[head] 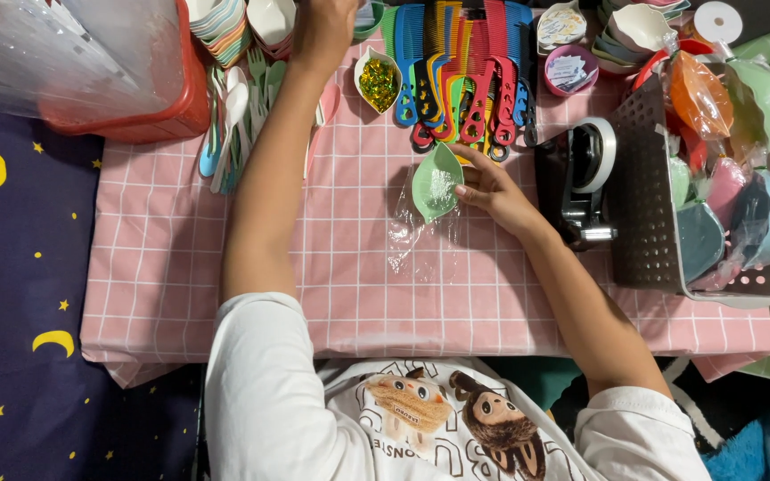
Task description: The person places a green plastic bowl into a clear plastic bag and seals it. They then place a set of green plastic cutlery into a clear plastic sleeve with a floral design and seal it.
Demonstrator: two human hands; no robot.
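The green leaf-shaped dish (436,181) sits on a clear plastic bag (421,233) on the bench (225,267), just below the combs (461,71). The right hand (492,191) pinches the dish's edge. The left hand (323,31) reaches beyond the combs; its grip cannot be told. Risk: a one-handed pinch may tip the dish and spill its glittery contents.

Right hand (492,191) holds a green leaf-shaped dish (436,182) on pink checked cloth (180,258) — left hand (323,31) reaches far up.
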